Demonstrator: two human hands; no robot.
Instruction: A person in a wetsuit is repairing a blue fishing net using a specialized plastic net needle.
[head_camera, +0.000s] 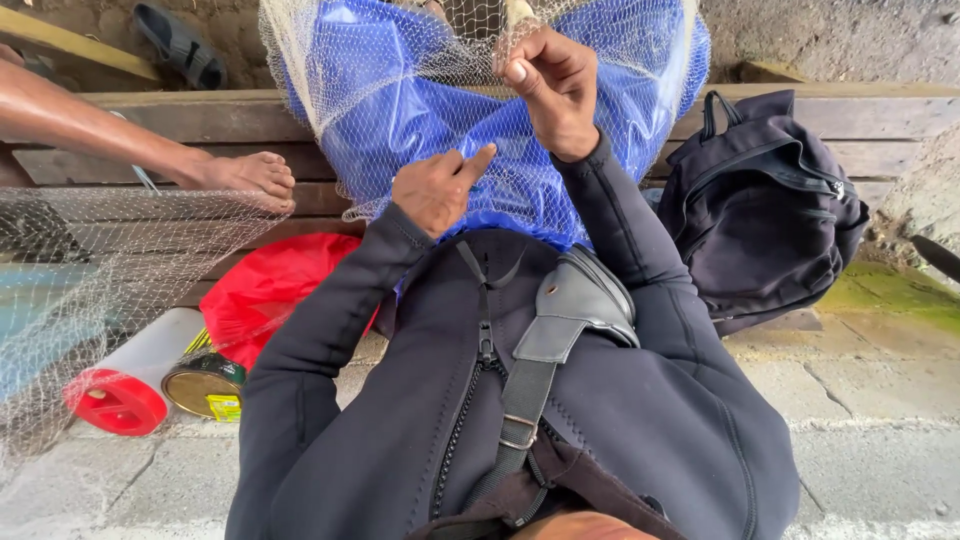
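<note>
hands working on a fishing net over blue sheet

the biggest thing in view is the person's own body in a dark zipped jacket, with a grey strap pouch across the chest. beyond it a blue plastic sheet lies over the wooden bench, and the fine fishing net is spread on top of this sheet, just in front of the hands. a dark backpack leans on the bench at the right side. at the left a second piece of net hangs, and another person's bare foot rests on the bench near it. lower left, on the concrete floor, there are a red plastic bag, a white container with red lid and a small tin can.

the right hand is raised and its grip is closed, pinching the mesh of the net between thumb and fingers. the left hand is lower, mostly curled, with one finger pointing out toward the net; whether it holds a thread i cannot tell.

i judge the net work is in the middle: one spot is under the fingers, and most of the net stays spread out, not gathered.
</note>
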